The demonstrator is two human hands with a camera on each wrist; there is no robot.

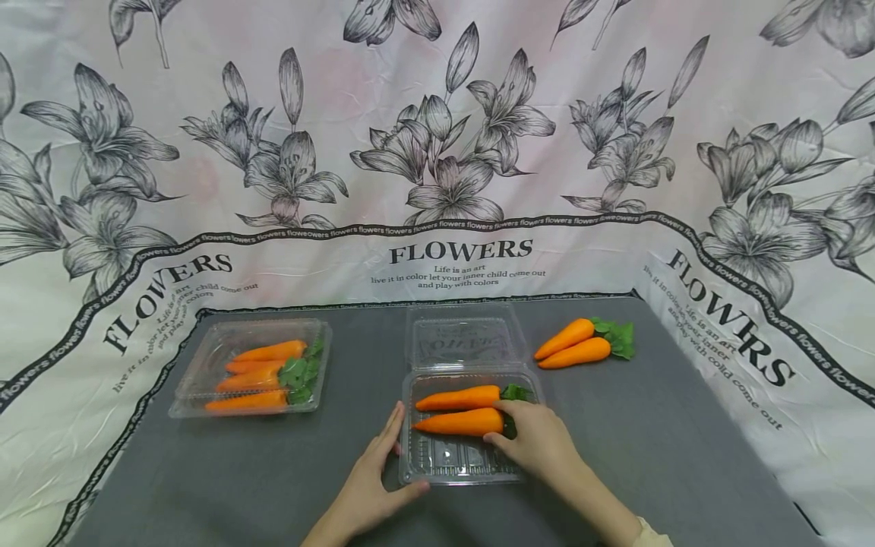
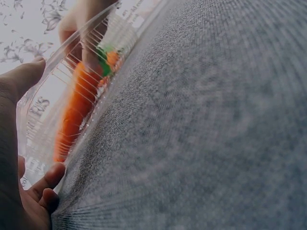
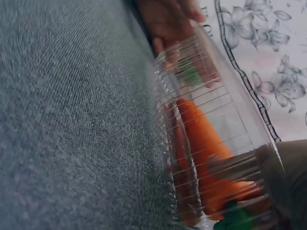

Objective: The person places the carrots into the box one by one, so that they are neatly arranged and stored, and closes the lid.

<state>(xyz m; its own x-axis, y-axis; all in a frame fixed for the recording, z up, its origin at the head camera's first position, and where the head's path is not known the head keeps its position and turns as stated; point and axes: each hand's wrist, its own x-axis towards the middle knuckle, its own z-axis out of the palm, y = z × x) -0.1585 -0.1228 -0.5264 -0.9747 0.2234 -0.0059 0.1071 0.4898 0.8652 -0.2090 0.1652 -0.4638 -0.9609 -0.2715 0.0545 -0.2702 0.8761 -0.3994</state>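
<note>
My right hand (image 1: 541,437) reaches into a clear plastic box and pinches the leafy end of an orange carrot (image 1: 459,422) between thumb and fingers. Beside it in the box lies a second carrot (image 1: 458,397), its green leaves partly behind the fingers. The box (image 1: 451,479) has its lid (image 1: 467,342) folded back flat behind it. At the box's front left corner my left hand (image 1: 372,479) is spread, fingers along the left side and thumb by the front rim. Through the ribbed wall, the left wrist view shows the held carrot (image 2: 76,108) and the right hand (image 2: 84,36).
To the left stands a lidded clear box (image 1: 249,368) with several carrots inside. Two loose carrots (image 1: 576,352) with green leaves lie on the grey table (image 1: 683,456), right of the open lid. A flower-printed cloth (image 1: 451,190) hangs behind and at both sides.
</note>
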